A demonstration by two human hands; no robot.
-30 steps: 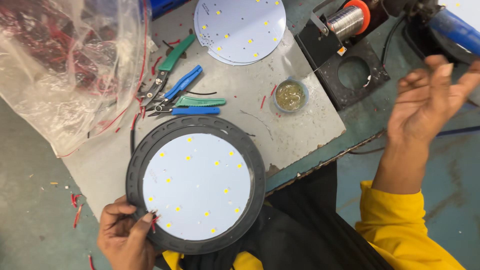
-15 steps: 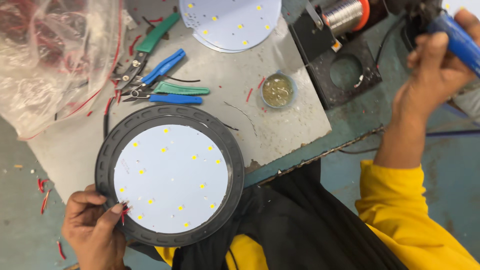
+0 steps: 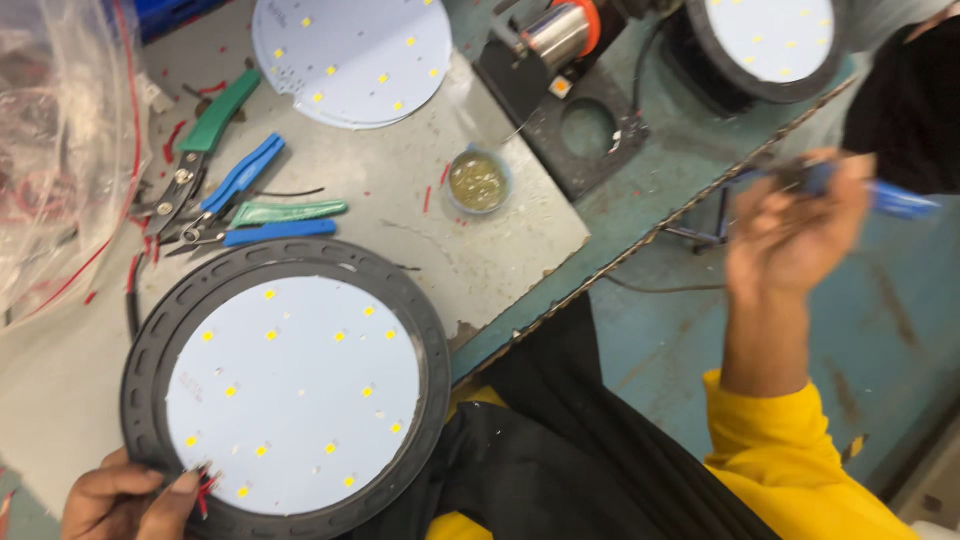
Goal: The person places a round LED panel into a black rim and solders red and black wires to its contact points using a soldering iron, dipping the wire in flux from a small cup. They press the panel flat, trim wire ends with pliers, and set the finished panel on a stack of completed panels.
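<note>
Grey board covers the desk (image 3: pixel 300 180), whose teal edge runs diagonally toward the upper right in the head view, the only one there is.

Much is cut off. The left hand (image 3: pixel 130 500) sits at the bottom edge, only fingers and knuckles showing; its grip is pinched on short red wires (image 3: pixel 205 487) at the lower rim of the round black lamp housing (image 3: pixel 290 385), which lies on the desk's near corner with a white LED disc (image 3: pixel 295 385) inside. The right hand (image 3: pixel 795 225) is raised beyond the desk edge and blurred; its grip is closed around a blue-handled tool (image 3: pixel 890 200) whose tip cannot be made out.

A clear plastic bag (image 3: pixel 55 130) fills the upper left, partly out of frame. Beside it lie green and blue pliers (image 3: pixel 225 180). Behind them a stack of white discs (image 3: pixel 350 55) is cropped by the top edge. A small round tin (image 3: pixel 478 182) stands near a black stand with a solder spool (image 3: pixel 560 35). A second lamp housing (image 3: pixel 770 45) is cut off at the top right.
</note>
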